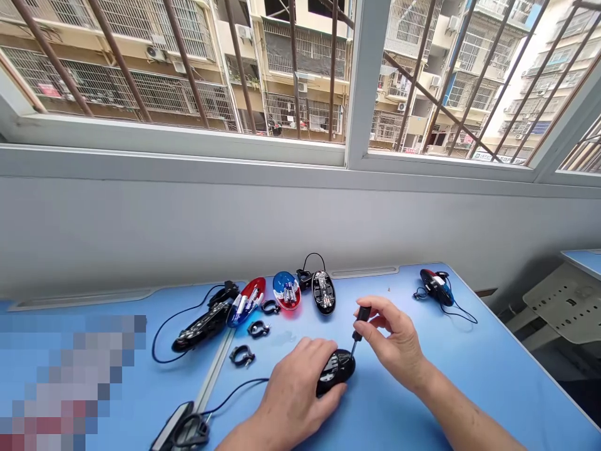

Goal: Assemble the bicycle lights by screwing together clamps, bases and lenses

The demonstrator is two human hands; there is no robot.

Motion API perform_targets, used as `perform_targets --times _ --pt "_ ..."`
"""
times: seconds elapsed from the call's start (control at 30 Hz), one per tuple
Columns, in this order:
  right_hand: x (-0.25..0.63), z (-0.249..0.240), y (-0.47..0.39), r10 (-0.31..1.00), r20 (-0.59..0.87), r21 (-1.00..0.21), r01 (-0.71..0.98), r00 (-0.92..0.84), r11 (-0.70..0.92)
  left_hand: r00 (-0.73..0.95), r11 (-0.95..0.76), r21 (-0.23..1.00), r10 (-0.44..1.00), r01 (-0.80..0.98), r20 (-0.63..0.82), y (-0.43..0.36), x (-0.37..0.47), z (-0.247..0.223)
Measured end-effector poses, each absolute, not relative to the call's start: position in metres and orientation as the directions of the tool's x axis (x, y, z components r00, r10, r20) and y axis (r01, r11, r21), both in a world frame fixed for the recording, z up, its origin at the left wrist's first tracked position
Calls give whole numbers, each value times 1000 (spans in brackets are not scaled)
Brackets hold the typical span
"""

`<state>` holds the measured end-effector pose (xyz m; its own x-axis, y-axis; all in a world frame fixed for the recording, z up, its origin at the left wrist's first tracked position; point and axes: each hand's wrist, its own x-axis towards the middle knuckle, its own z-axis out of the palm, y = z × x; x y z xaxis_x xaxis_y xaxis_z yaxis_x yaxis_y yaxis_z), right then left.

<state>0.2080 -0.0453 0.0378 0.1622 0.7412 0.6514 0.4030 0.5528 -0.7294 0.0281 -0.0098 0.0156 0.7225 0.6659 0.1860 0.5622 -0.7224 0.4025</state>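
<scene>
My left hand point(300, 388) is wrapped around a black oval casing point(342, 371), holding it on the blue table. Part of the casing lies hidden under the fingers. A small screwdriver point(361, 324) with a black handle is pinched in my right hand point(397, 344). It stands nearly upright, its metal tip at the far right end of the casing. From beneath my left hand a black cable point(239, 389) runs toward a black part point(176, 429) at the table's front.
Behind my hands lie black ring clamps point(242, 356), a red-and-blue shell with batteries point(248, 302), another such shell point(286, 291), an open black casing point(323, 293) and a long black unit point(204, 326). A cabled red, black and blue unit point(436, 287) sits far right. Wall and window stand behind.
</scene>
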Motion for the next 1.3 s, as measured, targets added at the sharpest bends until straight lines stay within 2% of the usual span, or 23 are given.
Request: perform_targets --times 0.23,0.47,0.53,0.73,0.97,1.17,1.3 --pt "211 40 -46 778 615 -758 370 132 537 726 -719 420 664 554 179 -11 28 18" --pt "211 43 -49 830 558 -800 272 9 535 721 -716 432 667 549 189 -11 27 18" --pt "211 43 -49 811 585 -777 309 28 549 717 -716 439 667 543 201 -10 27 16" --pt "210 41 -47 674 738 -576 546 27 609 723 -734 432 651 524 230 -10 27 14" --pt "210 44 -48 672 738 -587 553 65 591 721 -738 420 651 529 237 -11 28 19" --pt "212 51 -53 718 694 -606 499 -49 619 723 -732 421 655 536 218 -11 27 19" --pt "210 51 -54 685 724 -547 533 -88 646 727 -740 415 648 529 228 -11 27 18"
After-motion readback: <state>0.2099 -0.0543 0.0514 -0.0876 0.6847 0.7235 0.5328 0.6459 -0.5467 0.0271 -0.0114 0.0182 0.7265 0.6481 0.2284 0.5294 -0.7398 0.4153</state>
